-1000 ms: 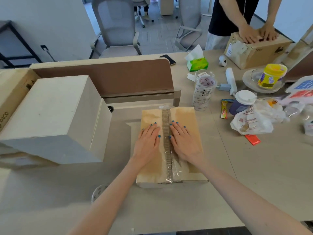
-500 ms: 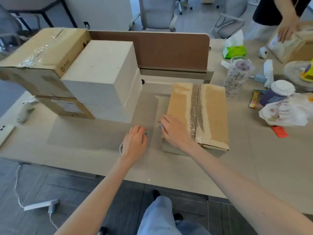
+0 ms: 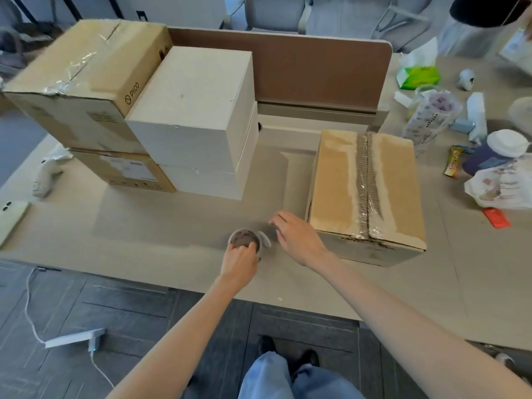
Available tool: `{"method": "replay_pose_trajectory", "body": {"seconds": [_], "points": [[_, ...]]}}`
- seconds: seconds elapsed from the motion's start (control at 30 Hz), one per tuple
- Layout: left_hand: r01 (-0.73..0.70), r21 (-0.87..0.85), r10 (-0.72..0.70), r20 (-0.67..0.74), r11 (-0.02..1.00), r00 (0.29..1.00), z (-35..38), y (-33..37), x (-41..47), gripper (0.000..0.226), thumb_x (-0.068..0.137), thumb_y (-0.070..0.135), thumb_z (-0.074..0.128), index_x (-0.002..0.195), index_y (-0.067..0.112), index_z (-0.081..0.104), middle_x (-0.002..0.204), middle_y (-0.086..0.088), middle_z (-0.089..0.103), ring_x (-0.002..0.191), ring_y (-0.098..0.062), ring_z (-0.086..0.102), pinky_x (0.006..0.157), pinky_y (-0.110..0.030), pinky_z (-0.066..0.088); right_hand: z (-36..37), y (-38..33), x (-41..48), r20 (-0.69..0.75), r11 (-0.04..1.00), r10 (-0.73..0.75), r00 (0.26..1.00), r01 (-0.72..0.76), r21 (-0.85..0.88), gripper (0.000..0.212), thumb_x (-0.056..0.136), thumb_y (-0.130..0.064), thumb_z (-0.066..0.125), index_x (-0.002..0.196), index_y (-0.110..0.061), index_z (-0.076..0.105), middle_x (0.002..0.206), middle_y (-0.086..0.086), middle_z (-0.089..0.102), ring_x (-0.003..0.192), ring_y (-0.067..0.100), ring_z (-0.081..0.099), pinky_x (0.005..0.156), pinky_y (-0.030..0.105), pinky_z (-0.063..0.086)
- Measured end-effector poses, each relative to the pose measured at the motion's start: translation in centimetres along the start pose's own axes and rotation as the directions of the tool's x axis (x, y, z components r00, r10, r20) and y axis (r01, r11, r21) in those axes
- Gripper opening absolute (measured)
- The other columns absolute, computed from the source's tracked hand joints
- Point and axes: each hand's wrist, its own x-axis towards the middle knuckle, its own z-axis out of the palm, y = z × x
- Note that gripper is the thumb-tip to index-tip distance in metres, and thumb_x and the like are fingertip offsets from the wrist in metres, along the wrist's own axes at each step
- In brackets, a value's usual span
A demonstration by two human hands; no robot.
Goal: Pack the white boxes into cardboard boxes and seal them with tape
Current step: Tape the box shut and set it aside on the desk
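A cardboard box [image 3: 331, 180] taped along its top seam sits on the table at centre right. My left hand [image 3: 240, 262] grips a roll of clear tape [image 3: 244, 239] near the table's front edge. Just right of the roll, my right hand [image 3: 296, 236] hovers with relaxed fingers and holds nothing, beside the box's near left corner. Two white boxes [image 3: 195, 102] are stacked at centre left. Left of them stand two stacked cardboard boxes [image 3: 86, 70], the top one taped.
A brown desk divider [image 3: 316, 70] stands behind the boxes. At the right lie a stack of tape rolls [image 3: 431, 113], a green tissue pack [image 3: 417, 74], a lidded cup [image 3: 501, 145] and a plastic bag [image 3: 498, 185]. Another person [image 3: 489, 10] works at the far right.
Both hands left the taped box's top and moved to its left. My left hand took hold of the tape roll. The view shifted left and down.
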Motion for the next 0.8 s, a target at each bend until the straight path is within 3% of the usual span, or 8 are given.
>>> {"method": "replay_pose_trajectory", "body": {"seconds": [0.13,0.33,0.53,0.6,0.67,0.73,0.8], "points": [[-0.038,-0.005,0.038,0.002,0.999,0.999,-0.6,0.2,-0.2,0.027,0.096,0.01,0.038,0.122,0.009,0.048,0.106,-0.01,0.07,0.097,-0.032,0.065,0.071,-0.032,0.033,0.3,-0.6,-0.2,0.022,0.997,0.042,0.999,-0.043,0.063,0.026,0.094,-0.004,0.049,0.118,-0.008,0.057,0.117,0.005,0.056,0.104,0.024,0.057,0.078,0.037,0.05],[-0.066,-0.167,0.044,-0.132,0.984,0.99,-2.8,-0.9,0.2,0.022,0.095,0.009,0.042,0.115,0.009,0.05,0.1,-0.012,0.068,0.092,-0.035,0.062,0.068,-0.034,0.04,-0.4,-0.9,0.5,0.065,0.96,0.218,0.974,-0.226,0.168,0.032,0.099,-0.013,0.045,0.131,-0.013,0.048,0.133,0.006,0.053,0.113,0.026,0.057,0.087,0.037,0.047],[-0.185,-0.377,0.07,-0.297,0.907,0.952,-7.0,-1.6,0.7,0.011,0.093,0.008,0.043,0.1,0.011,0.052,0.094,-0.013,0.063,0.082,-0.035,0.053,0.063,-0.038,0.046,-2.1,-0.7,2.3,0.088,0.866,0.361,0.928,-0.369,0.336,0.056,0.1,-0.017,0.046,0.15,-0.01,0.022,0.154,0.01,0.031,0.139,0.026,0.035,0.111,0.038,0.033],[-0.233,-0.423,0.097,-0.32,0.876,0.943,-8.3,-1.8,0.9,0.01,0.095,0.009,0.043,0.099,0.013,0.051,0.095,-0.012,0.061,0.083,-0.035,0.053,0.062,-0.037,0.045,-2.8,-0.3,3.1,0.053,0.812,0.416,0.908,-0.397,0.427,0.057,0.101,-0.022,0.046,0.151,-0.01,0.022,0.156,0.007,0.029,0.14,0.025,0.032,0.113,0.04,0.031],[-0.272,-0.448,0.121,-0.337,0.852,0.934,-9.6,-1.7,1.0,0.018,0.096,0.011,0.043,0.109,0.013,0.055,0.101,-0.012,0.062,0.088,-0.035,0.054,0.066,-0.037,0.045,-3.9,0.2,3.9,-0.009,0.796,0.438,0.899,-0.383,0.469,0.047,0.1,-0.023,0.048,0.144,-0.011,0.037,0.147,0.007,0.043,0.133,0.025,0.042,0.108,0.039,0.036],[-0.293,-0.471,0.133,-0.344,0.832,0.929,-10.8,-1.5,1.2,0.025,0.097,0.012,0.044,0.117,0.013,0.057,0.106,-0.012,0.063,0.09,-0.033,0.055,0.07,-0.037,0.047,-5.0,0.5,4.3,-0.083,0.787,0.438,0.895,-0.337,0.516,0.029,0.097,-0.019,0.054,0.125,-0.01,0.056,0.123,0.006,0.059,0.111,0.022,0.054,0.094,0.033,0.043],[-0.309,-0.49,0.149,-0.339,0.815,0.929,-11.7,-1.1,1.5,0.023,0.097,0.013,0.045,0.115,0.013,0.058,0.099,-0.009,0.063,0.085,-0.03,0.054,0.066,-0.034,0.044,-6.0,0.7,4.3,-0.155,0.783,0.434,0.887,-0.287,0.553,0.015,0.094,-0.014,0.057,0.106,-0.01,0.064,0.102,0.003,0.063,0.09,0.016,0.055,0.078,0.028,0.043]]}}
